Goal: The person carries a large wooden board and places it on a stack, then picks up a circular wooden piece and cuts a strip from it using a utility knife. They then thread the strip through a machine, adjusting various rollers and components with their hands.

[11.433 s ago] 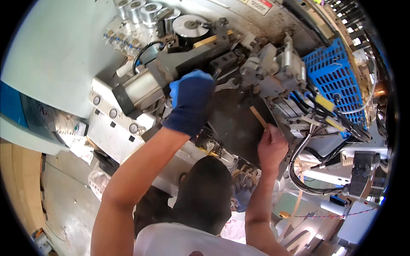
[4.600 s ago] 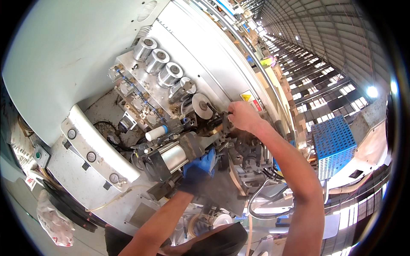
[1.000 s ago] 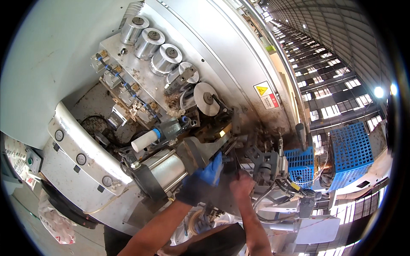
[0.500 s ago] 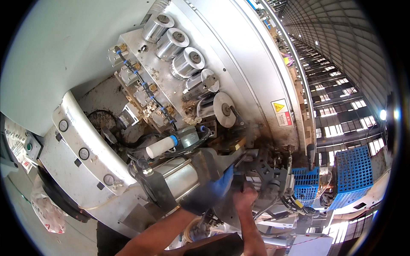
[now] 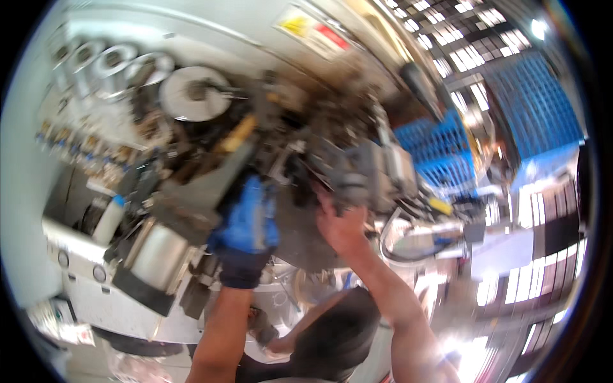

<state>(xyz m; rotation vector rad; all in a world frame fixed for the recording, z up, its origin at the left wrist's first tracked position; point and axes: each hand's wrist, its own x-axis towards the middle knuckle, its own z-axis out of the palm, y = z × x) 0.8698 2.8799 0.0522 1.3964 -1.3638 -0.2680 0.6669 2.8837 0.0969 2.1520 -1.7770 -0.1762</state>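
Note:
The whole picture is smeared by motion. My left hand (image 5: 248,220), in a blue glove with a dark cuff, is at the machine, beside a grey angled metal arm (image 5: 220,175). Its fingers point away from me and are too blurred to tell what they hold. To its right, my bare right hand (image 5: 345,226) reaches up to a grey machine head (image 5: 354,179). Its fingertips are close to or touching a dark part there; the grip is unclear. Between my hands lies a dark flat plate (image 5: 297,233).
Silver rollers (image 5: 113,60) and a pale disc (image 5: 195,94) stand at the far left. Nearer are a metal cylinder (image 5: 156,255) and a white bottle-shaped part (image 5: 108,220) with a blue collar. Blue perforated guards (image 5: 440,150) stand to the right, near cables (image 5: 389,246).
My view has swung right, so the rollers now sit farther left. My hands show farther apart, the blue glove left of the dark plate and the bare hand up at the machine head.

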